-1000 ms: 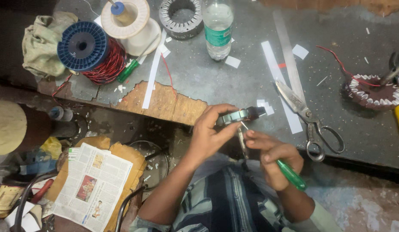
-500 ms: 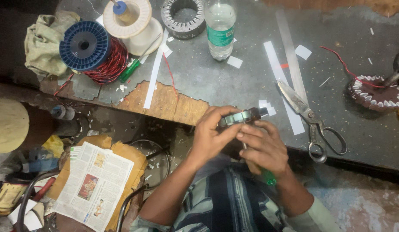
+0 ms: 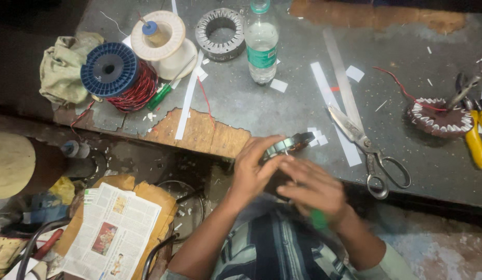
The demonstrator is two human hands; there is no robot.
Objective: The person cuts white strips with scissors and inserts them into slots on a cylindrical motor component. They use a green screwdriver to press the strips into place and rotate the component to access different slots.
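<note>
At the bench's (image 3: 303,103) near edge, the left hand (image 3: 254,173) has its fingers clamped on one ringed metal stator (image 3: 287,146). The right hand (image 3: 313,189), fingers closed round a green-handled tool (image 3: 319,219), touches it. Just beside lies one pair of scissors (image 3: 368,148); toward the far edge, one clear bottle (image 3: 262,44) with a green label band, two wire spools (image 3: 116,70).

Place: small motor-rewinding workshop
Tabletop (image 3: 282,111): worn grey sheet, chipped wood edge
Evidence: copper wire spool (image 3: 119,72), bare stator core (image 3: 220,32), wound stator (image 3: 441,118), scissors (image 3: 368,145), yellow-handled pliers (image 3: 474,135), insulation paper strips (image 3: 334,111)
Floor: newspaper (image 3: 114,231), cables, clutter
</note>
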